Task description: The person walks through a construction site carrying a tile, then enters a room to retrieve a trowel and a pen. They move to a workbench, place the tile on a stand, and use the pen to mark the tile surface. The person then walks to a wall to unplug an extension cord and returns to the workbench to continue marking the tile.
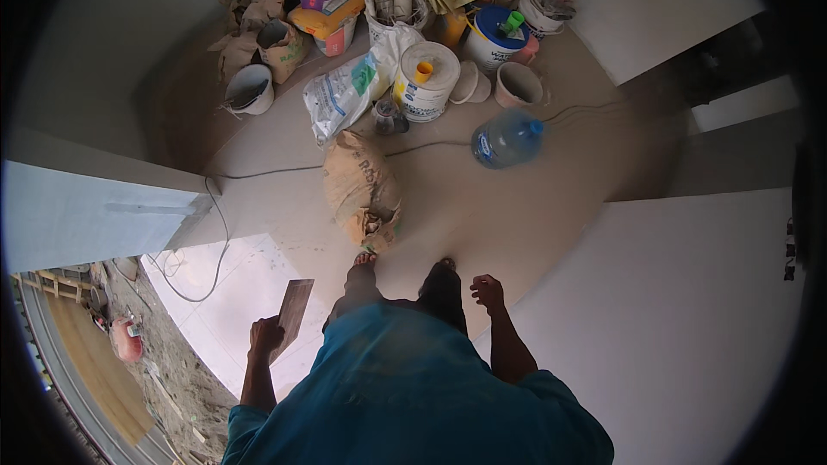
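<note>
My left hand (265, 337) is closed at the side of a flat, rectangular plastering trowel (295, 310) with a brownish blade, held low beside my left leg. Its handle is hidden in my grip. On the other side, my right hand (488, 292) hangs beside my right leg with fingers loosely curled and apart, and nothing shows in it. A crumpled brown paper sack (360, 185) sits on the floor just ahead of my feet. Beyond it to the right lies a large clear blue water bottle (506, 139).
A cable (284, 171) crosses the floor behind the sack. Farther off are a white lidded bucket (427, 82), a blue-lidded bucket (495, 41), a white bag (338, 101), a grey bucket (250, 89) and piled sacks (327, 21). Walls flank both sides; rough ground (164, 353) lies outside at left.
</note>
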`<state>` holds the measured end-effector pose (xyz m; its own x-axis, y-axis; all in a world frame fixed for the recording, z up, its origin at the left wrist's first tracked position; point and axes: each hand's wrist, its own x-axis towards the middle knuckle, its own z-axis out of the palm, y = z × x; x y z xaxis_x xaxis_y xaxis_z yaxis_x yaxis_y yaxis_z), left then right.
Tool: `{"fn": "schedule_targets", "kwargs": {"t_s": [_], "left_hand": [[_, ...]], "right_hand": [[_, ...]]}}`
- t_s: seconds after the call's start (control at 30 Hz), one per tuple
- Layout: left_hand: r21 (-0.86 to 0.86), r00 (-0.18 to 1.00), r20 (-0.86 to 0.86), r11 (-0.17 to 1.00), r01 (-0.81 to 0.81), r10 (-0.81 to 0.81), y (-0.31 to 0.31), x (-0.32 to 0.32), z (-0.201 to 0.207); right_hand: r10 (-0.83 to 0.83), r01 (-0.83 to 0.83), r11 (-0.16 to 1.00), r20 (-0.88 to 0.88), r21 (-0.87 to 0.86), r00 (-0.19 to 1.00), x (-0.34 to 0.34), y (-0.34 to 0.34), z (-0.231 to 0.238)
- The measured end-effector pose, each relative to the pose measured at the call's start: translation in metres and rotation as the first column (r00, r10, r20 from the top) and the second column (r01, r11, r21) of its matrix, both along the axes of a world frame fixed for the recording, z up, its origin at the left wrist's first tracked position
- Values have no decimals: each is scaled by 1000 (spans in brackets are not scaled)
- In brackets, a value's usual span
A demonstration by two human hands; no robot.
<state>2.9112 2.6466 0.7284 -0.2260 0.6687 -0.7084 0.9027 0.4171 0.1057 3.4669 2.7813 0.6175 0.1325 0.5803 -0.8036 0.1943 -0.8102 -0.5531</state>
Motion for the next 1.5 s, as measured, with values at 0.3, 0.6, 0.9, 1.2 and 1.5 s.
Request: {"fn": "schedule_targets", "kwargs": {"t_s": [0.3,0.6,0.9,1.2,1.5], "left_hand": [[286,711,-125,661,693,-692,220,194,96],[568,111,-158,2,823,-981,358,448,164],[581,-513,-272,-564,587,-814,441,582,129],[673,-931,-151,-725,151,-334,504,668,88],[802,-999,34,-597,29,-4,425,696,47]], "right_hand": [[-120,83,989,-344,-121,931,21,68,71],[-595,523,753,-753,-400,281,142,60,68],[-396,815,402,-882,-416,-255,169,40,112],[-810,925,48,-527,376,257,40,84,-9],[-833,957,13,532,290,-150,-62,72,58]]}}
